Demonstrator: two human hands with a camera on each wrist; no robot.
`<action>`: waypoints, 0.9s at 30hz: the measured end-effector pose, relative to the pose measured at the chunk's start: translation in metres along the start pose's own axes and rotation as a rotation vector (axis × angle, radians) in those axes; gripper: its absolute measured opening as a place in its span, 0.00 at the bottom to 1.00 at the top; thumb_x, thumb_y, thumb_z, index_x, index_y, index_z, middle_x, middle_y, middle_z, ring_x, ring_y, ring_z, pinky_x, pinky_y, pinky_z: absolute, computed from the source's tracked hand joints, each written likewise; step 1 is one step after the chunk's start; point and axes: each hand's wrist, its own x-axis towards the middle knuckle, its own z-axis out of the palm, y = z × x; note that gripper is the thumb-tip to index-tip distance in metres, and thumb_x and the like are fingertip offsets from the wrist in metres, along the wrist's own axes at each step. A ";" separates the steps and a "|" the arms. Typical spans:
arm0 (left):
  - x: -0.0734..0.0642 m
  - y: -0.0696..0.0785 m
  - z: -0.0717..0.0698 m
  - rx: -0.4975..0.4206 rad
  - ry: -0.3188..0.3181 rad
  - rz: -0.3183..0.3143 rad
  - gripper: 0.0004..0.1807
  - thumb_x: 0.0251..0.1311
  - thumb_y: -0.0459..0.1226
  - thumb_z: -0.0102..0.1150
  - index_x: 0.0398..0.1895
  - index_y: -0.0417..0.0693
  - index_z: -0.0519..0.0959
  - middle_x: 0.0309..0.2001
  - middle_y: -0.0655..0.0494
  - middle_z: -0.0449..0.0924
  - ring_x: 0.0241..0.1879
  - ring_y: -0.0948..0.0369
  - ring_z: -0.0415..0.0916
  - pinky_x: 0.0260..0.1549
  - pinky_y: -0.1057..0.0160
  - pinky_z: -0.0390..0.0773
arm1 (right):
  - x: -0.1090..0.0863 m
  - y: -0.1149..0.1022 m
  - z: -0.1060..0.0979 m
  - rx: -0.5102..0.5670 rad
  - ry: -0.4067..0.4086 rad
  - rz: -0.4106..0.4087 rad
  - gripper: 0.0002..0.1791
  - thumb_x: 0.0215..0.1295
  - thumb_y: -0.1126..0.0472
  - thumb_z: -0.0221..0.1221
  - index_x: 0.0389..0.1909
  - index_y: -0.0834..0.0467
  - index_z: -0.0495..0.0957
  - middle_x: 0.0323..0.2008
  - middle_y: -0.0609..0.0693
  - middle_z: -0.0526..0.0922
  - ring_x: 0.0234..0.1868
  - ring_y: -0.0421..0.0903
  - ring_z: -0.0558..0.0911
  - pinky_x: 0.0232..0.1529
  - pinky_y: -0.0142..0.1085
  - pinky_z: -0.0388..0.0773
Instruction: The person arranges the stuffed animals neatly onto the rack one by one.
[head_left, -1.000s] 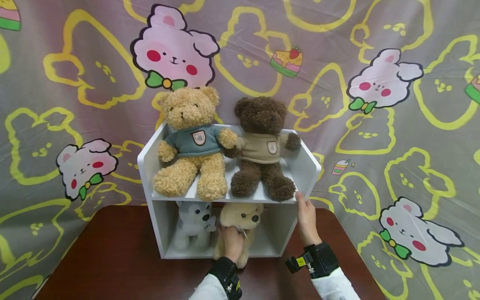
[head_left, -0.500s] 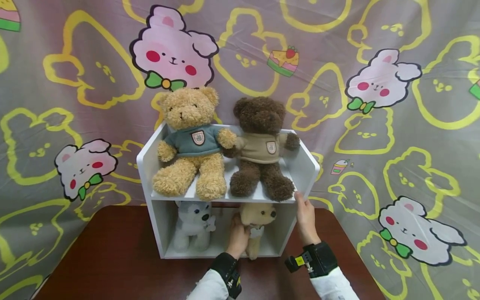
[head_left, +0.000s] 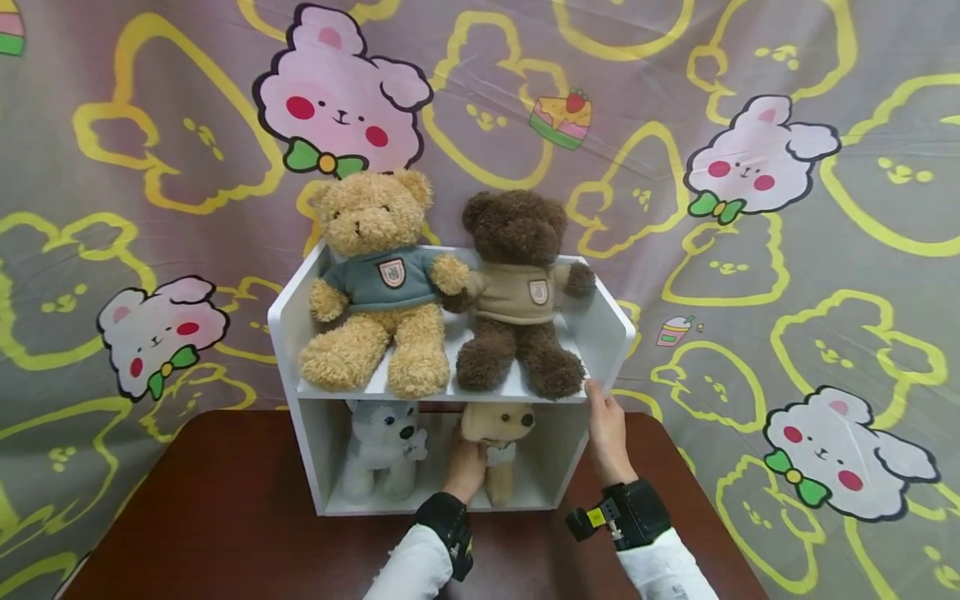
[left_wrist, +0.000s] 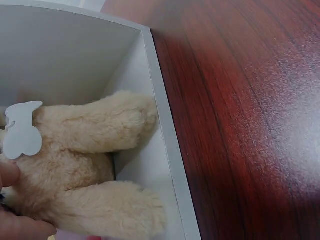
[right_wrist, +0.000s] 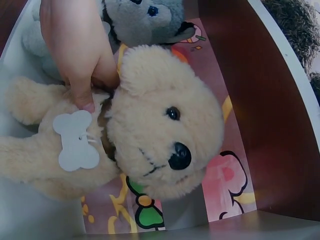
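My left hand (head_left: 466, 468) grips a cream plush dog (head_left: 498, 427) at the neck, inside the lower compartment of a white two-tier shelf (head_left: 442, 504). In the right wrist view the thumb of my left hand (right_wrist: 77, 47) presses just above the dog's white bone-shaped tag (right_wrist: 77, 140). The dog's legs (left_wrist: 107, 122) rest on or just above the compartment floor; contact is unclear. To its left stands a grey-and-white plush husky (head_left: 378, 454). My right hand (head_left: 609, 429) holds the shelf's right side panel at its front edge, below the upper board; some of its fingers are hidden.
On the upper tier sit a tan teddy bear (head_left: 375, 287) in a blue sweater and a dark brown teddy bear (head_left: 517, 292) in a beige one. The shelf stands on a dark red wooden table (head_left: 217, 500). A patterned curtain (head_left: 645, 75) hangs behind.
My left hand has moved the cream dog into the right part of the lower compartment, then slightly back to the left. My right hand stays on the shelf's side.
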 end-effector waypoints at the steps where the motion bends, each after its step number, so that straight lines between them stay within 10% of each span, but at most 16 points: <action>1: 0.000 0.003 -0.002 0.027 -0.004 0.004 0.22 0.62 0.31 0.48 0.56 0.26 0.64 0.54 0.28 0.64 0.56 0.39 0.61 0.56 0.48 0.62 | 0.000 0.000 0.000 0.002 -0.004 -0.003 0.37 0.68 0.45 0.41 0.65 0.70 0.52 0.66 0.67 0.52 0.67 0.60 0.50 0.64 0.54 0.46; 6: 0.002 0.026 -0.022 0.112 -0.066 -0.039 0.21 0.55 0.26 0.52 0.51 0.21 0.64 0.49 0.28 0.66 0.51 0.39 0.65 0.51 0.49 0.67 | 0.000 0.001 -0.002 -0.008 -0.019 -0.013 0.37 0.68 0.44 0.40 0.66 0.69 0.51 0.67 0.67 0.51 0.67 0.60 0.50 0.64 0.54 0.46; 13: -0.004 -0.047 0.018 0.184 0.036 0.100 0.22 0.65 0.37 0.45 0.56 0.29 0.64 0.51 0.35 0.66 0.53 0.47 0.65 0.54 0.58 0.66 | 0.000 0.001 -0.001 -0.007 -0.022 -0.009 0.37 0.68 0.44 0.41 0.66 0.69 0.52 0.66 0.67 0.52 0.67 0.60 0.51 0.64 0.54 0.47; 15: -0.008 -0.041 0.011 0.270 0.066 0.118 0.18 0.63 0.36 0.47 0.50 0.29 0.68 0.44 0.36 0.69 0.46 0.47 0.70 0.46 0.57 0.72 | 0.001 0.001 -0.001 -0.005 -0.027 -0.004 0.37 0.68 0.43 0.41 0.66 0.69 0.52 0.66 0.66 0.52 0.67 0.60 0.51 0.64 0.54 0.47; 18: -0.012 0.009 -0.033 0.409 -0.059 0.095 0.10 0.51 0.31 0.57 0.33 0.28 0.74 0.29 0.40 0.74 0.29 0.47 0.74 0.25 0.55 0.74 | 0.001 0.002 -0.003 -0.010 -0.027 0.003 0.38 0.68 0.43 0.41 0.66 0.69 0.52 0.66 0.66 0.52 0.67 0.60 0.51 0.63 0.54 0.47; 22: -0.014 0.039 -0.069 0.574 -0.206 0.242 0.08 0.48 0.34 0.60 0.16 0.42 0.74 0.17 0.52 0.70 0.17 0.55 0.70 0.14 0.62 0.67 | 0.001 0.003 -0.004 -0.007 -0.026 -0.005 0.37 0.68 0.43 0.40 0.64 0.69 0.54 0.66 0.66 0.53 0.66 0.60 0.53 0.63 0.55 0.47; 27: -0.013 0.050 -0.097 0.506 -0.384 0.297 0.07 0.47 0.33 0.59 0.17 0.43 0.71 0.19 0.53 0.70 0.21 0.55 0.70 0.18 0.62 0.68 | 0.001 0.004 -0.003 0.018 -0.044 -0.014 0.36 0.68 0.43 0.40 0.63 0.69 0.56 0.63 0.66 0.57 0.62 0.58 0.57 0.62 0.54 0.49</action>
